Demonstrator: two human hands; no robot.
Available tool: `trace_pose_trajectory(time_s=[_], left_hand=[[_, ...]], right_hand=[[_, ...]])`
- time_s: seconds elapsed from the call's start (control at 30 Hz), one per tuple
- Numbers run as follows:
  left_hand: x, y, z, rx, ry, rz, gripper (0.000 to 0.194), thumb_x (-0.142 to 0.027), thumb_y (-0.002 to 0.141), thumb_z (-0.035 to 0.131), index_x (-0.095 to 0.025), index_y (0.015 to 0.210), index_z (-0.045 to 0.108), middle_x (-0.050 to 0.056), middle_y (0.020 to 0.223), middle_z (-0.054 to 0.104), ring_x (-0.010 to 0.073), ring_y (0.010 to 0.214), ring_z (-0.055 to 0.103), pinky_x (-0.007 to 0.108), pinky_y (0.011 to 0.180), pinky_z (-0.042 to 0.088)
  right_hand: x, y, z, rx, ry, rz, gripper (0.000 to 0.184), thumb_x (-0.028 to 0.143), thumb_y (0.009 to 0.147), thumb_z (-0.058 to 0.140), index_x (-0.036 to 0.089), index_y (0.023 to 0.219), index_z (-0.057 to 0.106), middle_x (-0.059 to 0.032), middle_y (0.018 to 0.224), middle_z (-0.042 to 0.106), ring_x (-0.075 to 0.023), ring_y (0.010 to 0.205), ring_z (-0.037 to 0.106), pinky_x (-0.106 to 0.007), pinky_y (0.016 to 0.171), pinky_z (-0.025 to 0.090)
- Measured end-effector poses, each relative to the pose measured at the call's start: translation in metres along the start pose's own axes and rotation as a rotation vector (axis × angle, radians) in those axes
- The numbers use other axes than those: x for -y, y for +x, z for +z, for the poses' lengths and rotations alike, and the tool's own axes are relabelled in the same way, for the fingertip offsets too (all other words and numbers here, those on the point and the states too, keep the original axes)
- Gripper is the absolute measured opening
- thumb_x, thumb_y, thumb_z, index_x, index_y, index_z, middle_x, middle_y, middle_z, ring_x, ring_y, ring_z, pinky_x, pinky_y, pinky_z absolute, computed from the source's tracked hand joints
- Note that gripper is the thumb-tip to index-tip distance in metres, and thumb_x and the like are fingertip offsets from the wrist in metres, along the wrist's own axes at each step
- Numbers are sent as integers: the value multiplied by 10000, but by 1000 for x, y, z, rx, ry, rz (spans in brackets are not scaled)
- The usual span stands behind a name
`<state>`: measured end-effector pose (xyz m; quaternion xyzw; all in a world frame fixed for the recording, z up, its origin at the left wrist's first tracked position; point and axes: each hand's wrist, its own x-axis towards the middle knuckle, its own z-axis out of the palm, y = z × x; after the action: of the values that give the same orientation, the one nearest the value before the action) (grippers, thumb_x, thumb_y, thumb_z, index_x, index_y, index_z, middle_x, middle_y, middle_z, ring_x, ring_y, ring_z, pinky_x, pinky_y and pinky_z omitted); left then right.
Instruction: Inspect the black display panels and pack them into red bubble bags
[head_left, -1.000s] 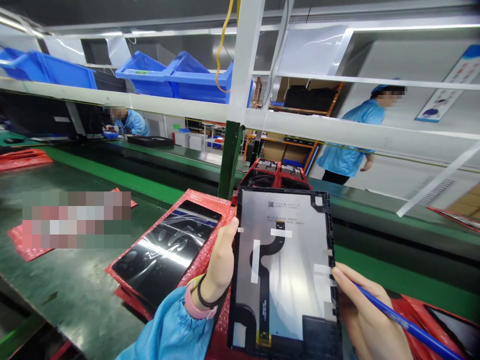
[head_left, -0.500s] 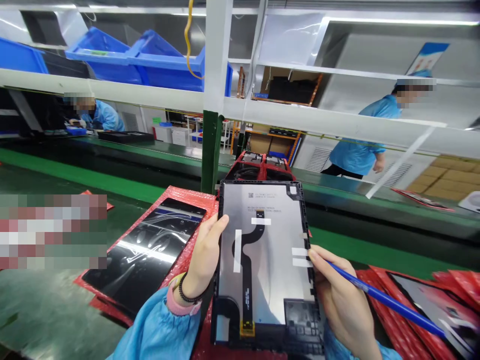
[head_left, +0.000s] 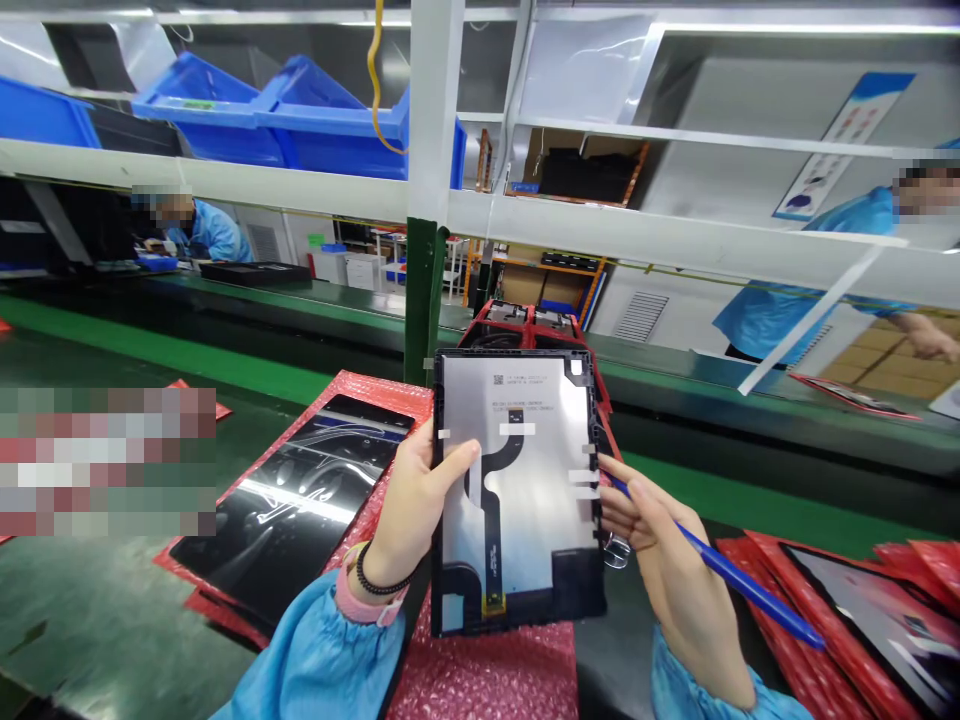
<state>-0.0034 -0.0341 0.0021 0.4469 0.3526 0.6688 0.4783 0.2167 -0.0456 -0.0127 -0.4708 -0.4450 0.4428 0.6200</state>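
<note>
My left hand point(head_left: 411, 492) is closed on the left edge of a tablet screen panel point(head_left: 536, 510), thumb on its silvery back. The panel is tilted towards me in a black frame, and a black flex cable point(head_left: 493, 535) with white tape strips runs down it. At its right edge, my right hand point(head_left: 675, 575) is closed round a blue pen-like tool point(head_left: 757, 597). The tool's front end is hidden by the fingers; some fingertips are at the panel edge, and whether they grip it I cannot tell. Red bubble wrap point(head_left: 487, 675) lies underneath.
A glossy black screen point(head_left: 289, 510) lies on red bubble wrap at left. More wrapped panels point(head_left: 862, 610) are at right, others point(head_left: 517, 318) behind the held panel. A green post point(head_left: 421, 300) rises ahead, blue bins point(head_left: 337, 140) sit above. Two co-workers point(head_left: 214, 232) in blue are beyond the bench.
The panel has shifted slightly up and away from me. My left thumb has moved further onto its back. My right hand and tool have turned. The co-worker at right has moved rightward.
</note>
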Motion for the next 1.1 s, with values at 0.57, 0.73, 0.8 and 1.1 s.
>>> trace_pose_trajectory(time_s=[0.57,0.73,0.8,1.1], left_hand=[[30,-2,-3,409,740,1023,699,64,818,491,-195,1461,403,106,1331,624,219,1209,611,311,1026,497],[31,3,-1,496,841,1104,635,27,867,449,-192,1459,383,146,1344,592,244,1288,526,386,1067,470],[30,2,0,516,865,1103,556,-16,892,473,-197,1418,465,154,1301,626,263,1273,535,413,1072,457],[21,2,8,451,1048,1421,292,-101,960,437,-84,1146,662,118,1122,745,241,1126,663,405,994,527]], right_hand=[[2,1,8,113,365,16,288,485,794,721,212,776,630,22,571,665,-98,467,598,-186,493,484],[6,-4,8,233,388,56,455,563,807,663,288,1169,649,-97,1166,715,-265,982,701,-408,785,568],[7,-8,9,258,364,59,576,696,751,624,298,1166,665,-109,1148,718,-304,1018,684,-450,783,568],[5,-17,11,95,522,218,349,334,547,905,293,851,739,-16,860,782,-288,897,729,-449,857,560]])
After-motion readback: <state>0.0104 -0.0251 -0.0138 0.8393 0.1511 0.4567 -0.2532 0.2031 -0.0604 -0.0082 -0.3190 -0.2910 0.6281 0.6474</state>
